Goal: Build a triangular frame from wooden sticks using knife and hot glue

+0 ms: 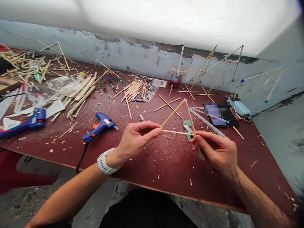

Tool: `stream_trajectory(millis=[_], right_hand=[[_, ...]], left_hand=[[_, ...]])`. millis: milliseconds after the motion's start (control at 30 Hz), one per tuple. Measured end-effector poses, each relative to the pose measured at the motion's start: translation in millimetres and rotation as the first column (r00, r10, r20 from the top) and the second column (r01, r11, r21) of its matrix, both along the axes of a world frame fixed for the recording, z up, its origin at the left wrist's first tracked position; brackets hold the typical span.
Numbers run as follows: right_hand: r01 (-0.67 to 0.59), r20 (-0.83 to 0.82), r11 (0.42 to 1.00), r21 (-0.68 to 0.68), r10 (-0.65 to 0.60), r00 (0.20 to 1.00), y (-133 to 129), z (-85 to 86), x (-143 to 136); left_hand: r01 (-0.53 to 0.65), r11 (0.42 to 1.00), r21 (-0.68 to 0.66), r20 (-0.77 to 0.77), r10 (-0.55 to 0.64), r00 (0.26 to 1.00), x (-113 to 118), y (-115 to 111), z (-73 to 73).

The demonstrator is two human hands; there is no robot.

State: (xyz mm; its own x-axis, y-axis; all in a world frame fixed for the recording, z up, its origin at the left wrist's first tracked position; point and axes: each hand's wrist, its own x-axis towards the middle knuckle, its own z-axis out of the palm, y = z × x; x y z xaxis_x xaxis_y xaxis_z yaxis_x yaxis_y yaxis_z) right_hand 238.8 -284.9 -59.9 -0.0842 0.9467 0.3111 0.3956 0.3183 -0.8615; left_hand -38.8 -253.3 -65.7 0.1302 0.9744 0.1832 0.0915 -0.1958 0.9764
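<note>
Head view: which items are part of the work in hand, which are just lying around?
In hand: stick triangle, held by left hand and right hand.

Lying about: glue gun, second glue gun, loose sticks, phone, cup.

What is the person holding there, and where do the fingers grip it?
A triangle of thin wooden sticks. The left hand pinches its lower left corner, and the right hand pinches its lower right corner.

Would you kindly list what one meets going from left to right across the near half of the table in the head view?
Blue glue gun at the edge → second blue glue gun → left hand → stick triangle → right hand.
</note>
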Motion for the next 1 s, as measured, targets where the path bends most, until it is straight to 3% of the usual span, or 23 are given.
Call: stream_trajectory(millis=[500, 833, 1000], right_hand=[[-0.008, 0.001, 1.000, 0.021, 0.008, 1.000, 0.7, -1.2, 0.0], [-0.017, -0.013, 0.999, -0.035, 0.016, 1.000, 0.9, -1.0, 0.6], [-0.112, -0.065, 0.961, -0.253, 0.098, 0.993, 3.9, 2.2, 3.3]], left_hand=[[-0.019, 0.986, 0.163, -0.019, 0.022, 1.000, 1.3, -0.4, -0.5], [-0.012, 0.995, 0.098, 0.001, 0.012, 1.000, 2.1, -2.0, 0.9], [0.030, 0.998, -0.046, 0.032, -0.028, 0.999, 3.9, -2.8, 1.8]])
